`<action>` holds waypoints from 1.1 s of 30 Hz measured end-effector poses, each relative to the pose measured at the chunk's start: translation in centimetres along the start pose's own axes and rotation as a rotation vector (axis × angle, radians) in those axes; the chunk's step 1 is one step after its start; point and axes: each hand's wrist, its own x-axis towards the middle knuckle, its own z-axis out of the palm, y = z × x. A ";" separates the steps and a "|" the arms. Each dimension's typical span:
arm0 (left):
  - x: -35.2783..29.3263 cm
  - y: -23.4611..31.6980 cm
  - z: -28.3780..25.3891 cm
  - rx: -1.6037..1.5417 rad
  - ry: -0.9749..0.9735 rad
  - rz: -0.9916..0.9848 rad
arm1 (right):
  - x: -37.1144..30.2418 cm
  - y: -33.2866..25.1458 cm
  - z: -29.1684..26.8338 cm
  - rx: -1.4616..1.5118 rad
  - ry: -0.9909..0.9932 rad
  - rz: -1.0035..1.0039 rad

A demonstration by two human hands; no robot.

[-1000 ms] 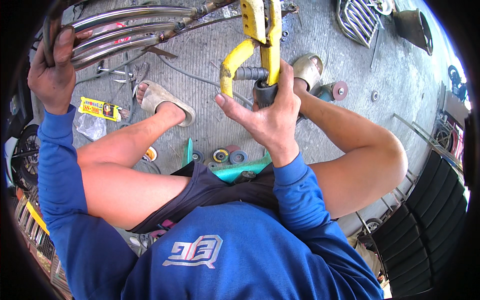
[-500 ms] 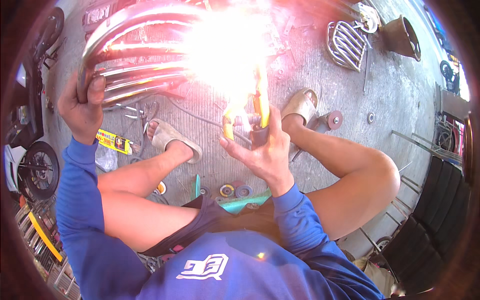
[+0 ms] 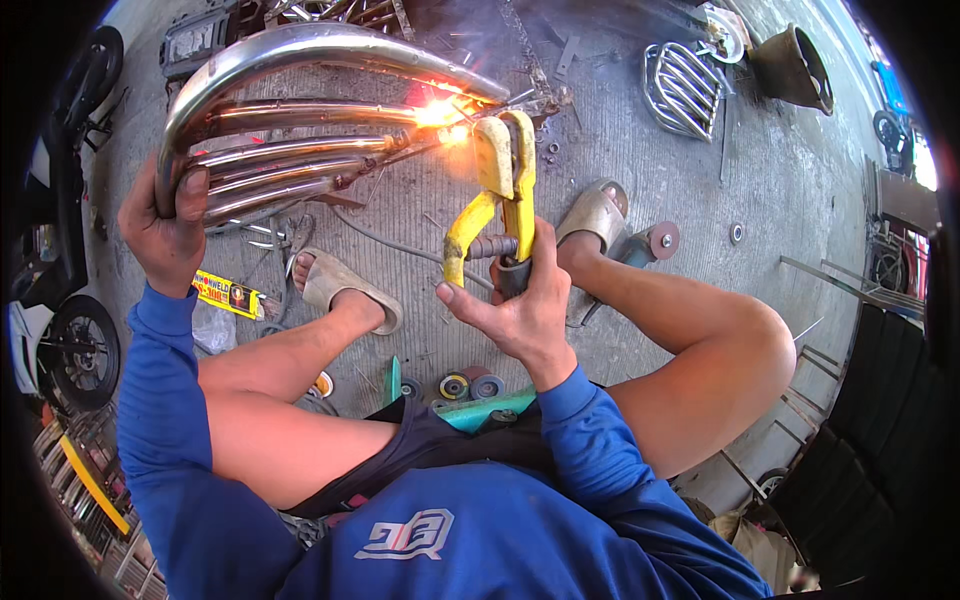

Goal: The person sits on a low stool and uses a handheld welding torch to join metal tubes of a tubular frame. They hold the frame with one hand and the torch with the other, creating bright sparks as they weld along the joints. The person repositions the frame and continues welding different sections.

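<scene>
My left hand (image 3: 172, 222) is closed round the bent end of a shiny steel tube frame (image 3: 280, 52), holding it up off the floor. Several parallel tubes run inside its curved outer tube. Orange-hot spots and a small flame glow where the inner tubes meet the far right end, and smoke rises there. My right hand (image 3: 528, 312) grips a yellow welding electrode holder (image 3: 522, 212) by its dark handle, thumb beside the yellow lever. Its jaws stand just right of the glowing joint. Whether a rod sits in them I cannot make out.
An angle grinder (image 3: 640, 248) lies beside my right sandal (image 3: 596, 212). A yellow packet (image 3: 228, 292) and a cable (image 3: 385, 238) are near my left foot. Grinding discs (image 3: 487, 387) lie between my legs. A second tube frame (image 3: 684, 92) and a brown pot (image 3: 793, 68) stand far right.
The blinding white arc has shrunk to a small orange glow, so the joint and holder jaws now show. My right hand has shifted slightly left; my left hand keeps its hold.
</scene>
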 end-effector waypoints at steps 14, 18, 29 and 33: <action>-0.1 -0.4 -0.3 0.027 -0.018 -0.008 | 0.1 0.6 0.2 -0.029 0.022 -0.090; 0.0 -0.4 -0.4 -0.022 -0.020 -0.004 | 0.4 1.1 0.8 0.029 0.064 -0.162; 0.2 0.0 0.2 -0.010 0.025 -0.003 | 0.2 0.2 0.5 0.066 0.050 -0.143; 0.3 0.3 0.3 -0.033 0.020 0.005 | 0.2 0.1 0.5 0.082 0.007 -0.089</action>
